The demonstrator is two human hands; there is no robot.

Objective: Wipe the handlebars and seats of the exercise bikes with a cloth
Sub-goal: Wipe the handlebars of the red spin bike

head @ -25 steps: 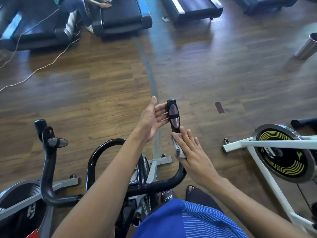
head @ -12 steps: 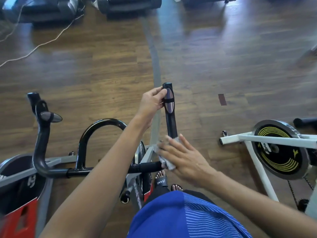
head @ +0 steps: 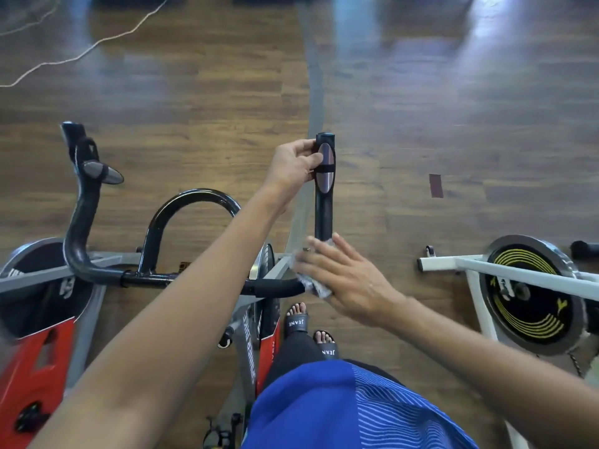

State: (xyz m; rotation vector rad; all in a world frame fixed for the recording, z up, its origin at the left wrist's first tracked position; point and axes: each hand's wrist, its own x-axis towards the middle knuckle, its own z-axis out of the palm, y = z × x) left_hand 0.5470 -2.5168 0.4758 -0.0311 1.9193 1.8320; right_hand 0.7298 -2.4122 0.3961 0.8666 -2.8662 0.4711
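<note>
Where the black tubular handlebar [head: 324, 215] bends upward on the person's right, a crumpled white cloth [head: 312, 285] lies pressed against the bar under the right hand [head: 346, 280], whose fingers are nearly straight and spread over it. The left hand [head: 291, 163] curls round the same upright grip near its top, beside a silver oval sensor pad [head: 325, 171]. Beneath is a glossy brown wood-plank floor [head: 453, 124], crossed by a loose white cable [head: 97, 47] and marked by one dark red tape patch [head: 436, 185]. Counted: two hands, one cloth, two upright grips with one sensor pad each, and three exercise bikes partly in view, two grey-and-red, one white-framed [head: 470, 264].
</note>
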